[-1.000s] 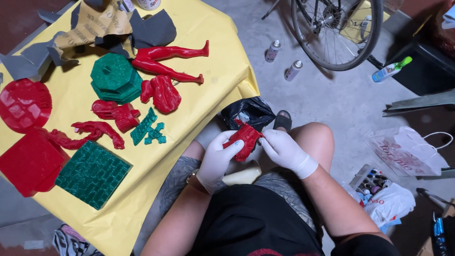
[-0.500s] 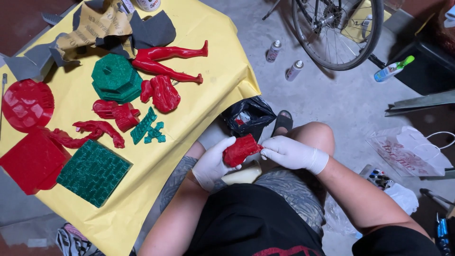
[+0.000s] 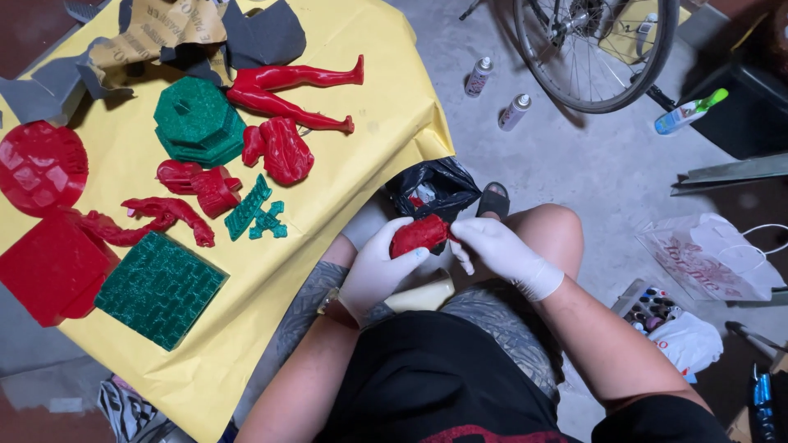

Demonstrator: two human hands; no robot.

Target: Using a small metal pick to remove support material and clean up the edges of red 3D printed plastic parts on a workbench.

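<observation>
A yellow sheet (image 3: 369, 98) covers the low surface on the person's left and carries most of the pieces. A bicycle wheel (image 3: 595, 49) stands on the grey floor beyond the knees. On the sheet, a flat red square slab (image 3: 45, 267) and a green textured tile (image 3: 156, 287) lie near its lower edge, a round red disc (image 3: 37, 164) sits at the far left, and a green octagonal stepped base (image 3: 197, 123) rests beside a pair of long red figure legs (image 3: 295, 90). Smaller red figure parts (image 3: 279, 148) and small green lattice bits (image 3: 254, 212) lie between them, with torn sandpaper sheets (image 3: 164, 29) at the top edge. A black plastic bag (image 3: 431, 187) sits on the floor just past the hands, and two small spray cans (image 3: 497, 94) stand near the wheel. Over the lap, the gloved left hand (image 3: 377, 267) cups a lumpy red figure piece (image 3: 419, 234) from below, fingers curled around it. The gloved right hand (image 3: 497, 250) closes on the same piece's right end, thumb and fingertips pinching it.
</observation>
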